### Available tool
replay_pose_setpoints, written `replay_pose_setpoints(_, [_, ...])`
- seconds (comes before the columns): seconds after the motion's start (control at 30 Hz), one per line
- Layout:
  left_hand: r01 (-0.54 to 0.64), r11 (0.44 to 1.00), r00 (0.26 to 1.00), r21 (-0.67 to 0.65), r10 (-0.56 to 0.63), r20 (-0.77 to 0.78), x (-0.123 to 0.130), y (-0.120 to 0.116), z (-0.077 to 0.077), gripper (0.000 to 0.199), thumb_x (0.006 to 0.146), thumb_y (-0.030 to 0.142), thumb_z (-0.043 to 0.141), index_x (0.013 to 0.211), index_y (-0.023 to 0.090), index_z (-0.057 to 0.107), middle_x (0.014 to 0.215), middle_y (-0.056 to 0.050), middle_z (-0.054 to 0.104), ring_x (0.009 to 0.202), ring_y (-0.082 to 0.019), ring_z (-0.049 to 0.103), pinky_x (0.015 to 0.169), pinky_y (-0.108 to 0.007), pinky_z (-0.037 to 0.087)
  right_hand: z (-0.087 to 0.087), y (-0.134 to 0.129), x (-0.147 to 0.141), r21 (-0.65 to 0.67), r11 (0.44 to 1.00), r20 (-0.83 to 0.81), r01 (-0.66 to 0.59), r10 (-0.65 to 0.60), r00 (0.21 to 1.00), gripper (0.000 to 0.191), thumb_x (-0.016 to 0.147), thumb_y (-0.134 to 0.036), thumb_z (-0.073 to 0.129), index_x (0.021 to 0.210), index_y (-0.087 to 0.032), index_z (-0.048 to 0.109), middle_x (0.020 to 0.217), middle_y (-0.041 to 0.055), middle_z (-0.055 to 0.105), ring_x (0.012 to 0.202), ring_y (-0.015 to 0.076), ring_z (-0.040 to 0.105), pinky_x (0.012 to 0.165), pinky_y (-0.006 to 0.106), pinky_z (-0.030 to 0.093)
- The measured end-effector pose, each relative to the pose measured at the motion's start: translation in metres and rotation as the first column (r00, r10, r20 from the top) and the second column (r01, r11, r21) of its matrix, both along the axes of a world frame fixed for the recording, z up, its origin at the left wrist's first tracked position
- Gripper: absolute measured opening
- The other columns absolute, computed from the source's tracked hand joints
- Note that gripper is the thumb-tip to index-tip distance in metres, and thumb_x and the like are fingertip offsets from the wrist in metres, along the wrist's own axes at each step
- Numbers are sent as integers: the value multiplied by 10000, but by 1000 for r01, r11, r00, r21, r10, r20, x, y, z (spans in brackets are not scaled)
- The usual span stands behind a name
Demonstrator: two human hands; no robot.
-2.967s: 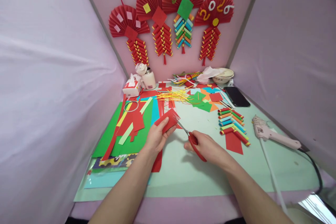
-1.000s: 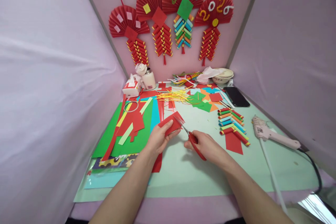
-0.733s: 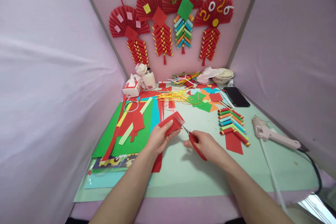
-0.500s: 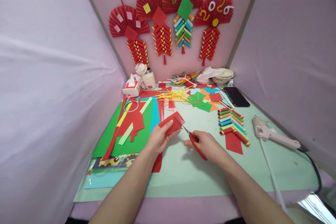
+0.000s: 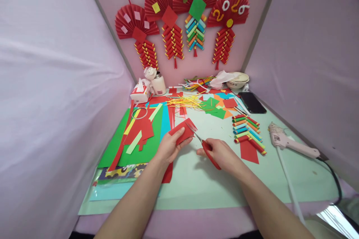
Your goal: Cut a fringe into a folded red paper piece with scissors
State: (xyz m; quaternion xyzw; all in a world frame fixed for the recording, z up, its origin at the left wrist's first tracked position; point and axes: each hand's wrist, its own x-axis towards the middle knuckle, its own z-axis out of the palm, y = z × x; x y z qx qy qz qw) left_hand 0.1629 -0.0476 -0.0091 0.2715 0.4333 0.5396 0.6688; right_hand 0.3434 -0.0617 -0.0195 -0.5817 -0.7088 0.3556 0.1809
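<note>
Over the middle of the table, my left hand [image 5: 171,145] pinches a piece of red paper [image 5: 181,130] between thumb and fingers. Narrow slits run along the paper's right end. My right hand [image 5: 219,153] grips red-handled scissors [image 5: 209,152], with their blades at that slit end. Whether the blades are fully closed is too small to tell. To the right lies a row of coloured paper rolls [image 5: 247,130] set in a V pattern, with a red paper piece [image 5: 249,152] at its lower end.
Green sheets [image 5: 114,149] and paper strips lie at left. Yellow strips [image 5: 186,101] and green scraps [image 5: 214,108] are further back. A glue gun [image 5: 291,143] with its cord, a phone [image 5: 252,103] and bowls [image 5: 238,80] sit at right. A tissue box [image 5: 140,93] stands back left.
Both hands, the red paper and the scissors stay almost where they were. The whole view has shifted very slightly.
</note>
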Motion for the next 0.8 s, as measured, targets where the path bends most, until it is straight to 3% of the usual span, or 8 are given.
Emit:
replay_pose_setpoints(0.2, [-27,999,1000,22,27,1,-1,2,-3,270,722,238,676,969,130,657,1034,-108,666,888,-211,641,781,-353,555,3,-3,0,-61,997,-70,-49,45,997,424,722,-603,509,652,-188,459,653,1,569,573,122,455,488,211,299])
replay_pose_setpoints(0.4, [-131,990,991,42,131,19,-3,5,-2,242,711,240,686,927,133,660,983,-92,684,886,-200,642,799,-360,547,10,-6,1,-98,993,-71,-68,61,996,389,718,-564,535,674,-185,464,676,0,576,575,114,454,508,210,318])
replay_pose_setpoints(0.8, [-102,995,995,22,102,2,-1,3,-1,256,710,229,682,944,128,656,1012,-109,678,890,-215,646,797,-362,548,8,-6,0,-94,994,-75,-53,47,996,396,716,-574,532,662,-189,455,664,-2,575,564,116,458,491,211,314])
